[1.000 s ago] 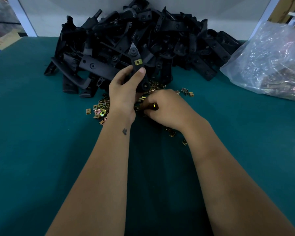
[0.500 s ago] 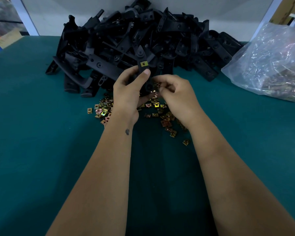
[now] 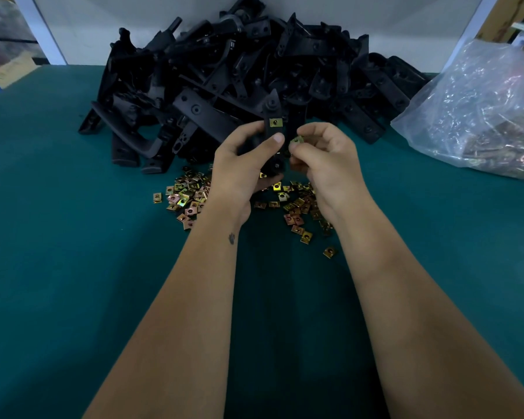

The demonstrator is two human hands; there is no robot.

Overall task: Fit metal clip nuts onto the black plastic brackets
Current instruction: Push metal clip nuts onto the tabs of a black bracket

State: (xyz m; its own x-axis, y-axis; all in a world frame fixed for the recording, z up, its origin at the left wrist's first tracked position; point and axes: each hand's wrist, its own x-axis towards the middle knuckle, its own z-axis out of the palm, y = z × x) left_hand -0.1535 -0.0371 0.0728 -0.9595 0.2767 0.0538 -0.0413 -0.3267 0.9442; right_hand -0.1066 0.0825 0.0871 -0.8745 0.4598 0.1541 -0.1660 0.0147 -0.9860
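brackets (image 3: 224, 74): black | clip nuts (image 3: 191, 195): gold, copper-pink | table (image 3: 73, 237): teal | bag (image 3: 478, 110): clear

Your table (image 3: 58, 237) carries the bracket heap (image 3: 239, 71) at its far edge, loose clip nuts (image 3: 188, 195) before it beneath your hands, a bag (image 3: 478, 107) to the right.

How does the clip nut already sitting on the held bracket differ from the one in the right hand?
The fitted clip nut is seated on the upper part of the black bracket gripped by the left hand; the loose clip nut is pinched by the right hand beside the bracket, not yet on it. The fitted one faces the camera squarely; the loose one is tilted. Both are small, brass-coloured, with a central hole.
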